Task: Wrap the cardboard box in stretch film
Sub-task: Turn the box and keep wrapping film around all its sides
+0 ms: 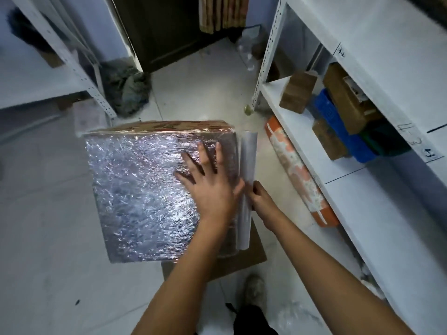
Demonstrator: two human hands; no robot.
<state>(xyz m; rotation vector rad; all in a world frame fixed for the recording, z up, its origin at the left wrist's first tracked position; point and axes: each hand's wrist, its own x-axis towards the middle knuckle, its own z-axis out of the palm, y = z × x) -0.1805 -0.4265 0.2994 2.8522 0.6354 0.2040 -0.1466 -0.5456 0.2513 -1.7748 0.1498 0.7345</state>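
Both forearms are seen nearest the camera, reaching forward over the tiled floor. White shelving is noted along the right side, loaded with brown cartons and a blue crate; handwritten marks on its front edge cannot be read. An orange-and-white patterned roll lies on the floor against its base.

Cardboard box: set on the floor at frame centre, its top face fully covered in crinkled, glossy stretch film; brown card with reddish print shows through at the far edge, but the print is not legible. A flat cardboard sheet lies under its near right corner.

Stretch film roll: held upright against the box's right side.

Left hand: fingers spread, palm pressed flat on the filmed top. Right hand: fingers curled round the roll.
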